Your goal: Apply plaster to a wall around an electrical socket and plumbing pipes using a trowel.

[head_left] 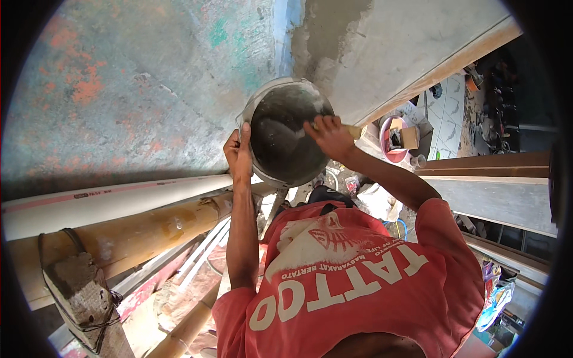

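Insp. 1: L grip (240, 149), status?
Insp. 2: Clamped on L rim of round dark bucket (261, 119). Thumb over the edge, fingers round outside.
Insp. 1: R grip (331, 136)?
Insp. 2: Closed on a tool w/ wooden handle (354, 130), over bucket's R rim. Handle end juts out R of the hand. Tool's working end: can't tell.
Insp. 1: Bucket posn?
Insp. 2: Ahead of the person's red shirt (370, 310), mouth up toward the cam. Whether anything props it from below, can't tell. Inside is dark, w/ a paler grey smear approx. centre; material unconfirmed.
Insp. 1: Surroundings?
Insp. 2: Wall (137, 107) on L, mottled grey-green w/ reddish patches. Beyond bucket, a pale blue strip (285, 30), then a darker grey patch (327, 36) on paler surface. Lower L: white pipe (119, 200) alongside bamboo pole (149, 224), wood block (71, 280) at pole's near end. R of R grip: pink tub (394, 158), cardboard box (409, 138) at its R edge.
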`<state>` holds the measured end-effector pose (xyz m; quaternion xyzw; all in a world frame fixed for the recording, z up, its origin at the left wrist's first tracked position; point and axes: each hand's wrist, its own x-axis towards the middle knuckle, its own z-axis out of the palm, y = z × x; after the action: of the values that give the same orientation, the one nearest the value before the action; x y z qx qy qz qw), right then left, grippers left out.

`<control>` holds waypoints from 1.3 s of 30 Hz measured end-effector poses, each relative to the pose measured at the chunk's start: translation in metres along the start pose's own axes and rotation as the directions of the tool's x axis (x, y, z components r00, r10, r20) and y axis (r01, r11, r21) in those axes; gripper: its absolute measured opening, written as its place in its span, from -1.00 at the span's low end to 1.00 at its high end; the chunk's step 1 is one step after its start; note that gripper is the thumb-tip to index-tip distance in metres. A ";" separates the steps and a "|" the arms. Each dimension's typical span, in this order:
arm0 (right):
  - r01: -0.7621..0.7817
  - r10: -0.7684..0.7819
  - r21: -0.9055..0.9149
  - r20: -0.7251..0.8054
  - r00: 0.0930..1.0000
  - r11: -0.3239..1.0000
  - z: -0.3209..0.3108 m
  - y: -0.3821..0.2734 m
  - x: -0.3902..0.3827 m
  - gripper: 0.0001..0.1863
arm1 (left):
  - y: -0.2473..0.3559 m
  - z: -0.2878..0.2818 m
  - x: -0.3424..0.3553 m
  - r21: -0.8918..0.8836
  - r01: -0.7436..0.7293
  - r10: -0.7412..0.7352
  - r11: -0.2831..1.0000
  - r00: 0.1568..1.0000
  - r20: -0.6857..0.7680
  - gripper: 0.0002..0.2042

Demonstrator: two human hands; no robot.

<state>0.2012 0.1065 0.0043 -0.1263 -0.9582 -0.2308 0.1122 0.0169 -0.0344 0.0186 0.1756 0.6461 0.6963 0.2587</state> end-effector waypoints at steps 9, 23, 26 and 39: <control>0.155 -0.162 0.285 0.001 0.987 0.946 -0.009 -0.018 -0.021 -0.62 | -0.001 0.001 -0.001 0.029 -0.070 0.071 0.997 0.996 -0.054 -0.52; -0.410 0.280 0.858 0.330 0.901 0.309 0.012 0.006 -0.059 -0.69 | -0.010 -0.010 0.005 -0.051 0.014 -0.026 0.999 0.969 -0.247 -0.59; -0.563 0.421 0.812 0.462 0.781 0.154 0.031 0.021 -0.053 -0.68 | -0.005 -0.007 0.006 -0.076 0.028 -0.050 0.997 0.950 -0.308 -0.60; -0.617 0.261 0.604 0.788 0.558 -0.504 0.215 0.083 -0.014 -0.79 | -0.009 -0.013 0.007 0.016 0.089 -0.077 0.996 0.929 -0.363 -0.64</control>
<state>0.2050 0.2764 -0.1513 -0.4415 -0.5894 0.6625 0.1371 0.0046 -0.0401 0.0079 0.0210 0.7008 0.6945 0.1614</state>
